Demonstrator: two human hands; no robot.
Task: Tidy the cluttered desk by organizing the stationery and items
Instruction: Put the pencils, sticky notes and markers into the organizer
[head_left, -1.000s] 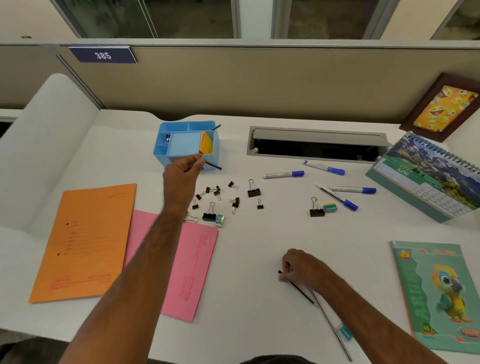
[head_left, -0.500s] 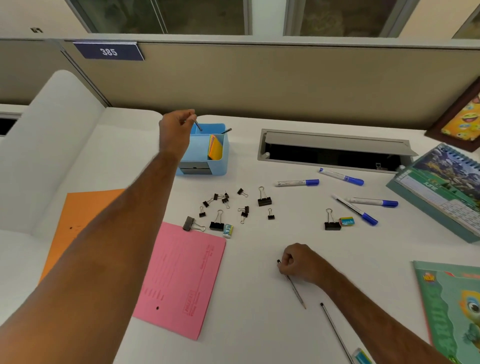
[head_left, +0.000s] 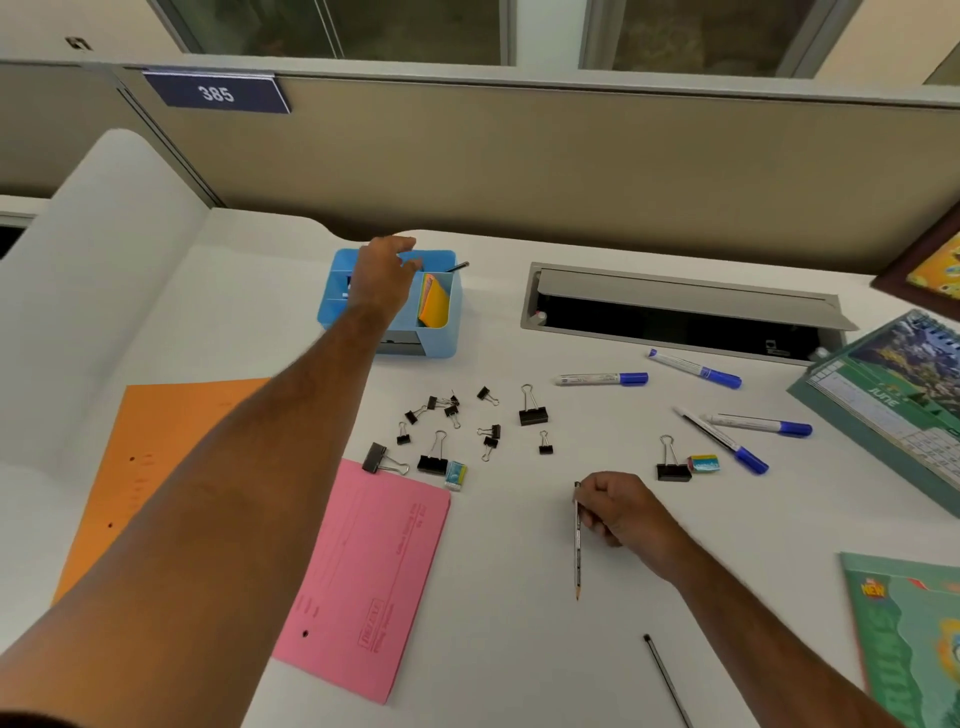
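Pencils are being gathered one at a time into the blue desk organizer (head_left: 439, 332), it is judged. The left hand (head_left: 382, 280) is stretched over the organizer's open compartments, its fingers (head_left: 402, 244) loosely bent above the rim; whether anything is held in them cannot be told, since the palm side is hidden. Just right of those fingers, a dark pencil end (head_left: 457, 267) is seen sticking out of a rear compartment, and orange and pink sticky notes (head_left: 434, 307) are stood in the right one.

The right hand (head_left: 618, 512) is kept low over the counter (head_left: 519, 597), and a pencil (head_left: 577, 545) is pinched near its top end between curled fingers (head_left: 592, 519), point hanging down toward the near edge. This is probably so that it can be passed or carried to the organizer next.

Near that hand, toward the person, a second dark pencil (head_left: 667, 680) is left lying. Between the two hands black binder clips (head_left: 532, 413) are scattered, with a small eraser (head_left: 456, 475) beside one. Beyond and to the right of the right hand's fingers, four blue-capped markers (head_left: 602, 379) are spread out, and another eraser (head_left: 704, 464) lies against a clip. A pink folder (head_left: 363, 577) and an orange folder (head_left: 156, 441) lie under the left forearm. The clips are the main clutter in the path to the organizer.
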